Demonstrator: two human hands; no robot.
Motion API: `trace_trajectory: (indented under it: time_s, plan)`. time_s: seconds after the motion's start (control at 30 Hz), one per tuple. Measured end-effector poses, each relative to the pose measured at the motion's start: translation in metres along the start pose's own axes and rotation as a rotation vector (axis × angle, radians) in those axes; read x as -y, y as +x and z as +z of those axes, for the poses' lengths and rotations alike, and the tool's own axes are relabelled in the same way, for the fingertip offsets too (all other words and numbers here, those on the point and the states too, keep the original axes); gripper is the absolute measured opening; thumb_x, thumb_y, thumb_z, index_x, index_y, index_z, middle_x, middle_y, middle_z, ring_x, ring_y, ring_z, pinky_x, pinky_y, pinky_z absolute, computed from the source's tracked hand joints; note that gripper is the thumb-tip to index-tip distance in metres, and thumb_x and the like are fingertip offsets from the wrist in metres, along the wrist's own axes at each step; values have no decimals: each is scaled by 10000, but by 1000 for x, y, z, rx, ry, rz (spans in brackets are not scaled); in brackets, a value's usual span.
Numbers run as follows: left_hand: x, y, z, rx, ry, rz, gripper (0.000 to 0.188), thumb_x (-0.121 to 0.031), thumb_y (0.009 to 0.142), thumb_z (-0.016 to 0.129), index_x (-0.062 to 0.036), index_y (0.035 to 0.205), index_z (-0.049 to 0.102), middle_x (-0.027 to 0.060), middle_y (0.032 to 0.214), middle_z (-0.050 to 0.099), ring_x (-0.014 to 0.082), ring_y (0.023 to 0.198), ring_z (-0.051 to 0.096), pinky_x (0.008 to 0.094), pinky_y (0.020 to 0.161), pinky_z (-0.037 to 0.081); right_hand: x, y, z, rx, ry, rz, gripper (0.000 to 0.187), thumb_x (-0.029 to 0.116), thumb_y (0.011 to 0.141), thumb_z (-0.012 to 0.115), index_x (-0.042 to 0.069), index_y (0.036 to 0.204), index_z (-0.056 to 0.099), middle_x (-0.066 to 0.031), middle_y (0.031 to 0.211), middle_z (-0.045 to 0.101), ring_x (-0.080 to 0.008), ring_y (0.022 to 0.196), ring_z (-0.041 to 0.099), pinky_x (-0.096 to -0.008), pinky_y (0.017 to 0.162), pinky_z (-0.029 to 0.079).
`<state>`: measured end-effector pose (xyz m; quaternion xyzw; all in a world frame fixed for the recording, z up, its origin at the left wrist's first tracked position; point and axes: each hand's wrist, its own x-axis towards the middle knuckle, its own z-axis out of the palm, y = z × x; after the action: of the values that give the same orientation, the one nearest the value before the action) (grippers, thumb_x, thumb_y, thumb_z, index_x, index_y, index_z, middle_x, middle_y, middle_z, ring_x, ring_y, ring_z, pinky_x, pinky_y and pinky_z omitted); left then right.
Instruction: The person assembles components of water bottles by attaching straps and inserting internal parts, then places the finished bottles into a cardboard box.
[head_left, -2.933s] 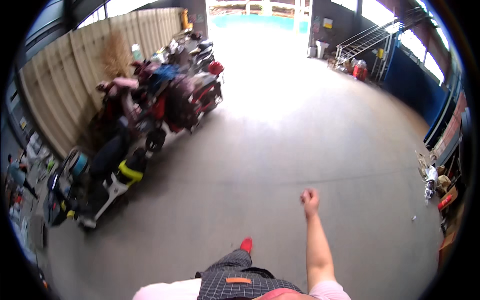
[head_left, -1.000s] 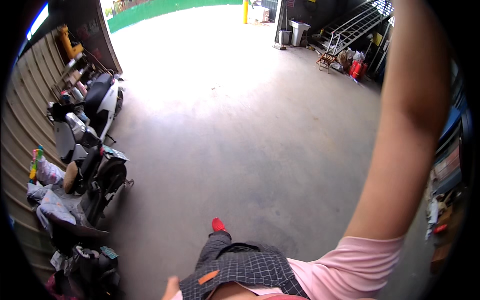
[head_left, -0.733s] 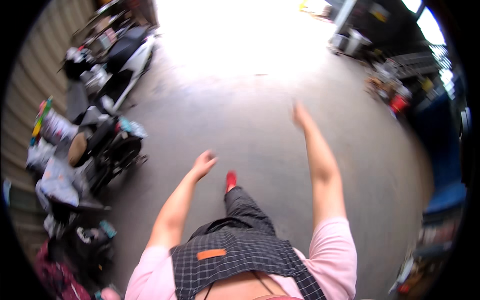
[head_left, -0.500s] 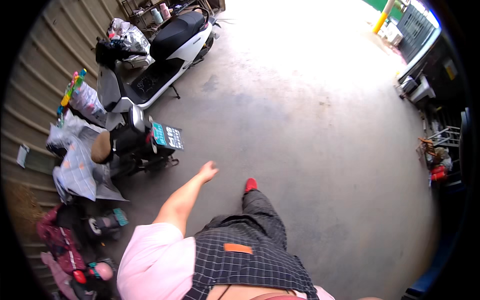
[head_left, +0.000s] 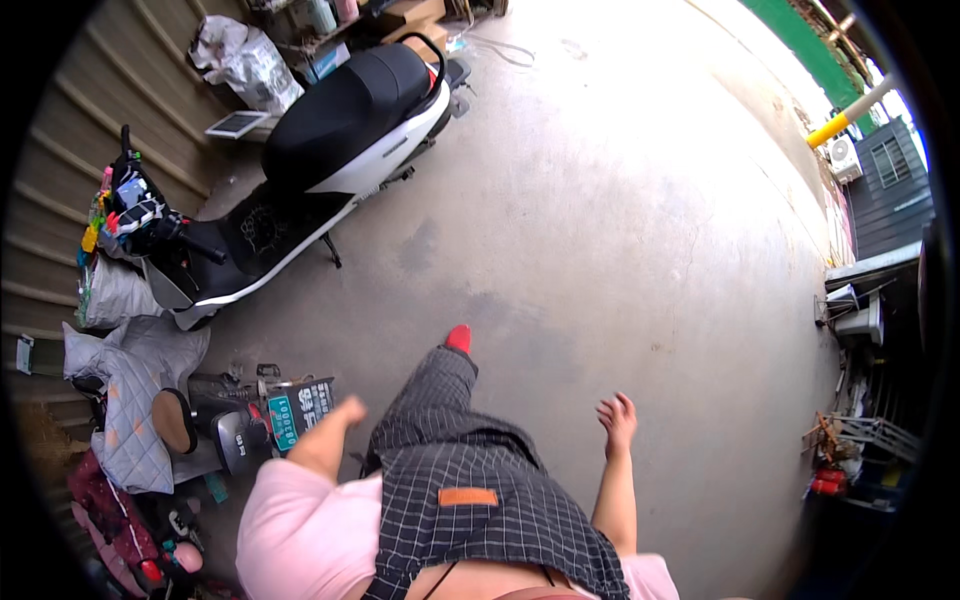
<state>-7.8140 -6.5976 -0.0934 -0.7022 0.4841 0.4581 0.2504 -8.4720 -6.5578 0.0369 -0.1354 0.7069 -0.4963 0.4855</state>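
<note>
Two hands are out and neither holds anything. The right hand [head_left: 617, 417] hangs over bare concrete floor [head_left: 640, 230] with its fingers spread apart. The left hand [head_left: 346, 410] is blurred, so I cannot tell its fingers' state; just to its left stands one small scooter [head_left: 240, 425]. One larger black-and-white scooter [head_left: 320, 160] is parked well ahead of it. One red shoe [head_left: 459, 338] shows between the hands.

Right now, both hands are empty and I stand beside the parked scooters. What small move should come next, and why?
Probably a small step forward over the bare concrete floor. The left hand hangs close to the rear of the small scooter, the right hand is open over bare floor, and the red shoe already points ahead.
</note>
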Motion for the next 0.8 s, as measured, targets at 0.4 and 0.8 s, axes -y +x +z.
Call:
trace_trajectory:
  time_s: [0.4, 0.8]
  plan:
    - [-682, 153, -604, -942, -330, 925, 284, -142, 865, 714, -53, 1113, 610, 138, 1067, 677, 316, 1034, 643, 426, 919, 510, 185, 396, 52, -233, -387, 679, 259, 214, 959, 622, 21, 1131, 631, -85, 885, 701, -191, 667, 651, -365, 551, 501]
    - [-798, 348, -754, -674, -1058, 285, 202, -10, 907, 651, -6, 1109, 638, 71, 894, 709, 159, 813, 688, 307, 777, 558, 733, 1073, 696, 465, -823, -681, 395, 345, 970, 594, -12, 1041, 747, -219, 1010, 743, -340, 970, 716, -397, 861, 532]
